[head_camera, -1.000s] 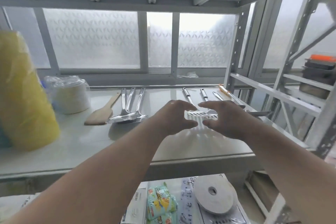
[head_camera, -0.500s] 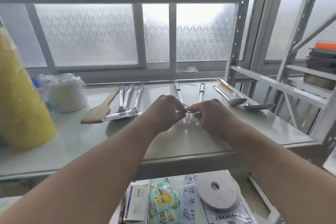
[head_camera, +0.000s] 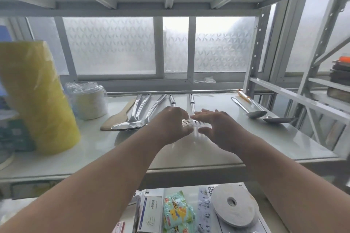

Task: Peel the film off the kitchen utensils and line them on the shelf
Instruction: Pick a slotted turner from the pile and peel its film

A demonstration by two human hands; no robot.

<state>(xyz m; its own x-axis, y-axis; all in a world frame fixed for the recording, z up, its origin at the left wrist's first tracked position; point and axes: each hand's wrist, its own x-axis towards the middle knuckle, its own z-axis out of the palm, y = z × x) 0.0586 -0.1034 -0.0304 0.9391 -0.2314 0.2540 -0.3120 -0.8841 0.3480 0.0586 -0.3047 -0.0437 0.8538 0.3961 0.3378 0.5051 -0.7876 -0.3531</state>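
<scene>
both hands point(head_camera: 191, 125) over slotted spatulas point(head_camera: 193, 123), mid-shelf point(head_camera: 284, 143).

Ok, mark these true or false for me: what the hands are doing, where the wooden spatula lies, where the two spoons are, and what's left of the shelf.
1. Both hands, left hand and right hand, are over the slotted turners. True.
2. The wooden spatula lies right of the hands. False: it lies left, beside the steel utensils.
3. Two spoons lie on the right of the shelf. True.
4. A red roll stands on the left. False: the yellow roll does.
</scene>
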